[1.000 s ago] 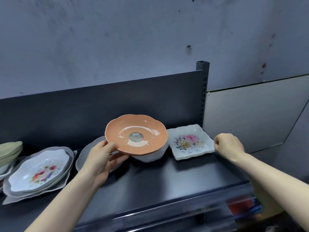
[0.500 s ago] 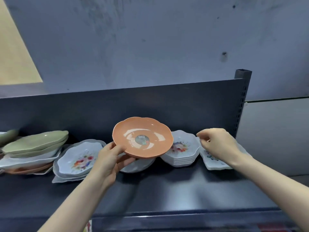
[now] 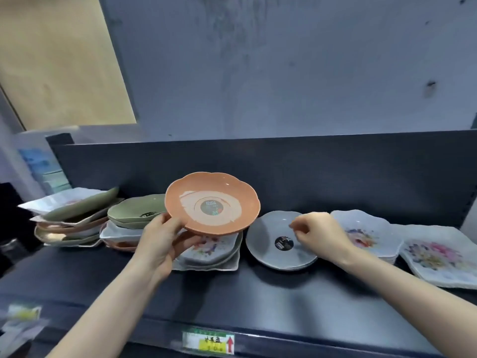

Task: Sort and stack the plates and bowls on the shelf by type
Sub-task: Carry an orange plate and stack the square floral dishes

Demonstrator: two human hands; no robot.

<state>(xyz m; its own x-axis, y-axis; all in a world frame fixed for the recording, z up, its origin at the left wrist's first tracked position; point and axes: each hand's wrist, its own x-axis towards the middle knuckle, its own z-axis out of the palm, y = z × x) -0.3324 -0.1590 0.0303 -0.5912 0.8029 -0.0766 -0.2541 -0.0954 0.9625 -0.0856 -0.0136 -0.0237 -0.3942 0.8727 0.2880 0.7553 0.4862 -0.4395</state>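
Observation:
My left hand (image 3: 165, 241) grips the near rim of an orange scalloped bowl (image 3: 212, 202) and holds it in the air above a stack of white floral plates (image 3: 214, 251). To the right, a grey plate with a dark sticker (image 3: 273, 241) lies on the dark shelf (image 3: 258, 293). My right hand (image 3: 320, 235) hovers over the grey plate's right side, fingers curled, holding nothing that I can see. Further right stand a stack of white floral bowls (image 3: 366, 235) and a square floral plate (image 3: 438, 257).
On the left lie green bowls (image 3: 134, 213) and a mixed leaning pile of green, orange and white dishes (image 3: 69, 220). The shelf's dark back panel (image 3: 284, 171) rises behind everything. A price label (image 3: 209, 342) sits on the front edge.
The view has swung left, showing more dishes on the left. My right hand left the square floral plate and moved left over the grey plate. The orange bowl stays in my left hand.

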